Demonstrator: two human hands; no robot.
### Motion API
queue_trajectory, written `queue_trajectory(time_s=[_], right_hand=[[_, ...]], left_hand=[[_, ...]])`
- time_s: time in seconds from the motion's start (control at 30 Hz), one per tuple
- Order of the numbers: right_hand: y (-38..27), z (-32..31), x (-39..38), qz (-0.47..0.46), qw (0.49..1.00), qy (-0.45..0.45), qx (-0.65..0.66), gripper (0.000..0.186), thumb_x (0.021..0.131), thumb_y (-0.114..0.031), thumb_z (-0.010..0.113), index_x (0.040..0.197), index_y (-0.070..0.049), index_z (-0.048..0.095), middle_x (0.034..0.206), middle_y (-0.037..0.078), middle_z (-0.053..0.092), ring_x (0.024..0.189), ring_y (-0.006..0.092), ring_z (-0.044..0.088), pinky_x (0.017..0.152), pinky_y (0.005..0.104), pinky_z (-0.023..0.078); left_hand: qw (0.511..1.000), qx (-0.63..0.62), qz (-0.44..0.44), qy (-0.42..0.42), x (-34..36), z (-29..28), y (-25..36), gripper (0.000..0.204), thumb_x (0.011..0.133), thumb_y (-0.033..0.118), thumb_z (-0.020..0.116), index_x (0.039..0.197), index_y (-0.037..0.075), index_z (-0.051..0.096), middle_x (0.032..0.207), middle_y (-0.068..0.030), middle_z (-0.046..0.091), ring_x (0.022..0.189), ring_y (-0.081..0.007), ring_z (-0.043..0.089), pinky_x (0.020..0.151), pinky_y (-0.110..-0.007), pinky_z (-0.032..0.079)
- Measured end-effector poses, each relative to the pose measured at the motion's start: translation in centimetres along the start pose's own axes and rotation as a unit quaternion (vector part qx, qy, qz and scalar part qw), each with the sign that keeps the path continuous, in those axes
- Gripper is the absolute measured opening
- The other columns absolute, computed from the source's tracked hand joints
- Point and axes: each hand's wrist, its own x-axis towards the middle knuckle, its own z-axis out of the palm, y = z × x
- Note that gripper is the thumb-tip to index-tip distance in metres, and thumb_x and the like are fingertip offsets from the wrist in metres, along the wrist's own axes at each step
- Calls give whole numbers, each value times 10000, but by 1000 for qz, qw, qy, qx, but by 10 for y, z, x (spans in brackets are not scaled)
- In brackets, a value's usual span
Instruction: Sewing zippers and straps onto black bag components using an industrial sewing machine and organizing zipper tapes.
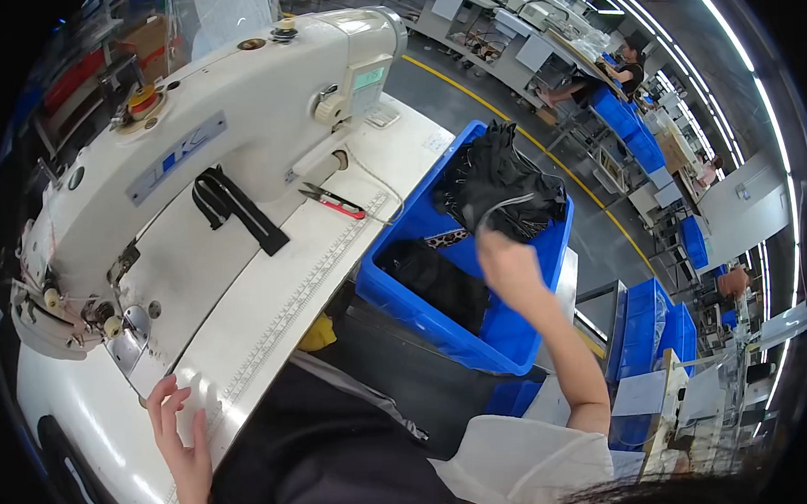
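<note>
White sewing table [245,302] up front. My left hand [184,444] half-open, empty, near its edge; my right hand [513,270] over black fabric [497,169] in blue bin [507,361], can't tell grip.

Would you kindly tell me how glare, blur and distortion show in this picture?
Head view: glare streaks the white tabletop near the left hand; the right hand over the blue bin looks slightly blurred; fisheye distortion bends the ceiling lights; the corners go black.

Sewing workshop: bulky cream metal sewing machine [264,88] near left, blue plastic bins [623,124] far right, long white ceiling lights [718,21].
</note>
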Motion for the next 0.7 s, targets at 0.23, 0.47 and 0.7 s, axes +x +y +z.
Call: queue_trajectory(time_s=[0.23, 0.47, 0.7], right_hand=[[-5, 101, -8, -55, 964, -114, 233, 553, 826, -232, 557, 1322, -54, 389, 1109, 210, 471, 956, 338, 548, 784, 418, 458], [-2, 219, -10, -27, 992, -64, 105, 430, 805, -476, 565, 954, -77, 630, 1441, 281, 99, 1308, 536, -14, 941, 743, 54], [0, 221, -3, 4, 999, -38, -2, 754, 819, -284, 552, 1392, 25, 171, 1448, 224, 164, 1333, 351, 204, 1087, 457, 181]], left_hand=[[999, 41, 22, -18, 2, 22, -3, 262, 762, -60, 549, 1016, 3, 538, 1198, -152, 447, 1058, -269, 468, 857, -318, 379], [999, 46, -22, -9, 3, 29, 2, 195, 776, -62, 548, 964, -16, 571, 1117, -148, 508, 1006, -253, 493, 782, -304, 425], [864, -495, 6, -96, 5, -1, 49, 170, 897, -30, 440, 971, -40, 593, 976, -160, 614, 890, -235, 581, 799, -322, 448]])
